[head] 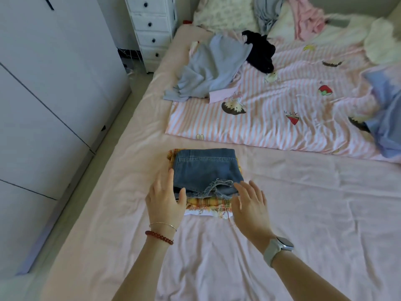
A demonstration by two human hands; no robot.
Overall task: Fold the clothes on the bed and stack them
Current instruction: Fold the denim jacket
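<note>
1. Done: folded denim shorts (205, 170) top a small stack on a yellow plaid garment (208, 204), near the bed (303, 203) edge.
2. The left hand (166, 197) and right hand (251, 205) flank the stack, fingers straight and spread, gripping nothing.
3. Left: the grey garment (208, 68), black garment (260, 51) and blue garment (386, 114) lie unfolded.

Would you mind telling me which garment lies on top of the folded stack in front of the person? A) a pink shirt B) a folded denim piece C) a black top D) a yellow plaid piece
B: the folded denim piece sits on top, with the yellow plaid piece showing beneath it, between the left hand and right hand.
</note>
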